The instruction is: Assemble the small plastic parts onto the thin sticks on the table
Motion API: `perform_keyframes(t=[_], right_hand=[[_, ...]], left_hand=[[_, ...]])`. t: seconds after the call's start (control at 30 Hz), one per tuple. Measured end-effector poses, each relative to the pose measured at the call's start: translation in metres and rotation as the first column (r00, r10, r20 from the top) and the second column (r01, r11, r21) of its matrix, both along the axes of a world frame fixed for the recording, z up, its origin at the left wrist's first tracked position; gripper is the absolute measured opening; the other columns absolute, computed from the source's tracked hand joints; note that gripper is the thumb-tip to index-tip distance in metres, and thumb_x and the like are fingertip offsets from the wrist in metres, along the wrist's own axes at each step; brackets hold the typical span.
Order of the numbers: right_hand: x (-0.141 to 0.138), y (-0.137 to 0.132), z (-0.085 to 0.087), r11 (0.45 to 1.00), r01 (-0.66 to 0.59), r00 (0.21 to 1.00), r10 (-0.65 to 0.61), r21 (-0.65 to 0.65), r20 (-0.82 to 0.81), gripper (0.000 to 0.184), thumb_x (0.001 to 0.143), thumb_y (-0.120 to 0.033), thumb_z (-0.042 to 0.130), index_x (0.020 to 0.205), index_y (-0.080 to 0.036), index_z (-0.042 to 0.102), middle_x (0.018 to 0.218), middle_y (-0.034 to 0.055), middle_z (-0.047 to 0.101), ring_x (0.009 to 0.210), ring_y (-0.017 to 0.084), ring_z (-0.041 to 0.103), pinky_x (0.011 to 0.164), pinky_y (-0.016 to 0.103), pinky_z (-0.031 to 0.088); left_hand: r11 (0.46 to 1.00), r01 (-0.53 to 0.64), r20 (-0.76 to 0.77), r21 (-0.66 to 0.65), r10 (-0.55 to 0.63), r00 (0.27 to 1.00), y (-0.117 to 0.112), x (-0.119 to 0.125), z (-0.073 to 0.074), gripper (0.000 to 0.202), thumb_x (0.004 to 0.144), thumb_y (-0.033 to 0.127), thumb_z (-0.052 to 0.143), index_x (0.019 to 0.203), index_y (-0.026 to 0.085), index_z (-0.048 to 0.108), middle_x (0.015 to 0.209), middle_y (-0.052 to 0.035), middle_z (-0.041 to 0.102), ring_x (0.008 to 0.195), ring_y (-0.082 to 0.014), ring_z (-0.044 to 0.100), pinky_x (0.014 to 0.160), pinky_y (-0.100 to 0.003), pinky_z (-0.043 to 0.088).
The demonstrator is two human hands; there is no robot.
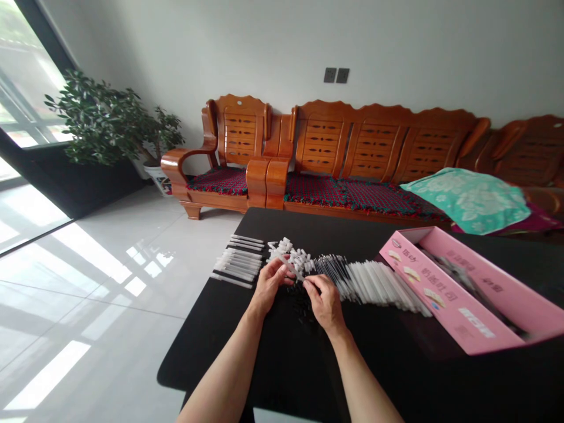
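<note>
Two bare hands pinch one slim clear pen tube (291, 267) above the black table (207, 346): left hand (269, 286) gripping its body, right hand (324, 302) closed at its tip. White caps (291, 252) heap just behind (too small to count), beside rows of white tubes (374, 286) running toward a pink cardboard box (458, 288).

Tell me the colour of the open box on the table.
The open box is pink with dark lettering, best seen in the head view.
</note>
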State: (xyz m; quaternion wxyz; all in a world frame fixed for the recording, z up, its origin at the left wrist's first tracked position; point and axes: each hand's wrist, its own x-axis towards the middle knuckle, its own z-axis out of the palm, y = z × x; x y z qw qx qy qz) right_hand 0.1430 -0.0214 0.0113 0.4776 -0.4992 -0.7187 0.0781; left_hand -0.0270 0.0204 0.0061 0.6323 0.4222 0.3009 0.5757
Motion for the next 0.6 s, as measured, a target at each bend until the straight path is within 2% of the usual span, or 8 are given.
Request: perform_keyframes(t=[0.1,0.17,0.33,0.5,0.6], right_hand=[[0.0051,-0.0015,0.0024,1.000,-0.001,1.000,0.001,-0.015,0.011,0.024,0.095,-0.029,0.050,0.083,-0.020,0.068,0.077,0.0049,0.070,0.076,0.020,0.062,0.073,0.032,0.046],[0.0061,-0.0028,0.0043,0.999,-0.013,0.999,0.014,-0.030,0.035,0.025,0.095,-0.031,0.051,0.080,-0.020,0.068,0.074,0.0042,0.070,0.073,0.019,0.062,0.072,0.031,0.045],[0.0014,-0.0068,0.0082,0.994,-0.028,0.998,0.034,-0.108,0.057,0.027,0.094,-0.037,0.052,0.086,-0.020,0.071,0.076,0.0036,0.071,0.072,0.019,0.062,0.069,0.028,0.043],[-0.0031,-0.0076,0.0096,0.971,-0.099,0.994,0.108,-0.218,0.027,0.038,0.098,-0.041,0.045,0.084,-0.019,0.073,0.068,0.0026,0.068,0.067,0.018,0.060,0.063,0.026,0.039],[-0.0034,-0.0063,0.0105,0.946,-0.186,0.983,0.178,-0.265,-0.054,0.043,0.099,-0.043,0.043,0.081,-0.018,0.073,0.064,0.0012,0.066,0.061,0.015,0.058,0.057,0.024,0.038]], left_hand=[[0.992,-0.126,0.077,-0.026,0.127,0.989,0.0050,-0.0039,0.0002,0.058,0.078,0.046,0.076,0.128,0.020,0.063,0.102,-0.0073,0.067,0.075,-0.0137,0.064,0.063,-0.023,0.054],[0.987,-0.156,0.075,-0.037,0.158,0.985,0.0067,-0.0059,-0.0004,0.055,0.078,0.047,0.076,0.124,0.020,0.065,0.100,-0.0062,0.067,0.073,-0.0126,0.063,0.062,-0.022,0.052],[0.994,-0.113,0.073,-0.013,0.114,0.991,0.0041,-0.0046,-0.0006,0.036,0.076,0.044,0.079,0.096,0.015,0.071,0.090,-0.0059,0.068,0.071,-0.0126,0.061,0.064,-0.023,0.051],[1.000,-0.005,0.068,-0.024,0.006,0.998,0.0002,-0.0018,0.0018,0.041,0.076,0.043,0.079,0.103,0.014,0.072,0.087,-0.0065,0.067,0.071,-0.0141,0.060,0.065,-0.025,0.051],[0.999,-0.017,0.049,-0.034,0.018,0.999,0.0009,-0.0016,0.0008,0.037,0.074,0.046,0.079,0.090,0.013,0.072,0.078,-0.0039,0.064,0.064,-0.0122,0.056,0.060,-0.024,0.049]])
